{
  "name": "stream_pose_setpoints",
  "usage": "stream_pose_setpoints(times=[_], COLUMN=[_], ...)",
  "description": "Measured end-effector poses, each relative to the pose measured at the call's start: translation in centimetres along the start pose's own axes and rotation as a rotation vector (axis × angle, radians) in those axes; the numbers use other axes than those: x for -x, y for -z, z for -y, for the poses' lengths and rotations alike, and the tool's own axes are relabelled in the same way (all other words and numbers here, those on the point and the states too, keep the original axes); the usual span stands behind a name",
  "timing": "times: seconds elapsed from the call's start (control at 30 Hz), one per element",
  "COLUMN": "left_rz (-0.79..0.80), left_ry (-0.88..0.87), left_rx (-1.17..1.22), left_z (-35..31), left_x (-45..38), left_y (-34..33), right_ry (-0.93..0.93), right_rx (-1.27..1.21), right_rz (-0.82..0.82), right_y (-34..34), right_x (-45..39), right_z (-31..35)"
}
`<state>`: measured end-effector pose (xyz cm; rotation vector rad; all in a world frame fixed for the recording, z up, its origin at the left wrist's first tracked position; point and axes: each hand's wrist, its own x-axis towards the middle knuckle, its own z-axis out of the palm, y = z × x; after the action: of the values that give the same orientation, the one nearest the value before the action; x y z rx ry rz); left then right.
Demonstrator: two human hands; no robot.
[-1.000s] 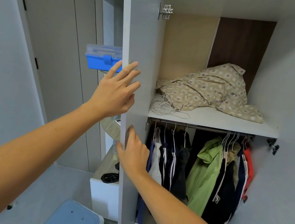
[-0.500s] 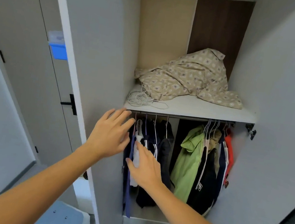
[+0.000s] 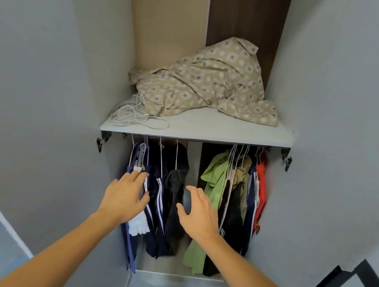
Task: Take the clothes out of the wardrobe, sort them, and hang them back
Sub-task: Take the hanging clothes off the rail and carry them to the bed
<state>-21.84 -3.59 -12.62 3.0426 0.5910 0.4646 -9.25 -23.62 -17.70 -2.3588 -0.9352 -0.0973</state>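
Both hands reach into the open wardrobe [image 3: 333,115] at the level of the hanging clothes, and neither has taken hold of anything. The left hand [image 3: 125,197] is spread, palm forward, its fingertips touching the front of the dark garments [image 3: 162,188] on the left; a white piece [image 3: 139,226] hangs just below its wrist. The right hand [image 3: 198,215] is open too, fingers slightly curled, in the gap between that dark group and the green jacket [image 3: 211,190] to the right, apart from both as far as I can tell.

The clothes are all on the rail under the shelf [image 3: 209,131]: navy and black pieces with white stripes on the left, then the green jacket, more dark items and a red garment [image 3: 261,190] at the far right, each on a thin hanger. On the shelf above lies a crumpled beige patterned cloth [image 3: 206,82] with a coil of white cable [image 3: 134,116] near its left end.

Judging by this, the task has barely begun. The doors stand wide, but nothing has come off the rail, nothing is sorted, and nothing has been hung back. What remains is nearly everything: lifting the hangers out, grouping the garments and returning them. The hands look set to gather the left-hand group first.
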Motion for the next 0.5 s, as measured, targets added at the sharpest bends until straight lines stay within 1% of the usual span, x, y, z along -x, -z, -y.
stream_pose_setpoints(times=[0.23,0.4,0.5], left_rz=[0.137,0.223,0.301], left_ry=[0.114,0.143,0.159], left_rx=[0.168,0.275,0.355], left_z=[-0.4,1.2,1.9], left_x=[-4.7,-11.0,-15.1], left_y=[-6.0,-12.0,-15.7], right_ry=[-0.089,-0.156,-0.231], right_rx=[-0.005,0.031,0.062], right_rz=[0.027,0.048,0.041], right_y=[-1.8,-4.1,-5.3], right_x=[-5.0,-10.0,-13.0], right_z=[-3.9,-6.8,-8.5])
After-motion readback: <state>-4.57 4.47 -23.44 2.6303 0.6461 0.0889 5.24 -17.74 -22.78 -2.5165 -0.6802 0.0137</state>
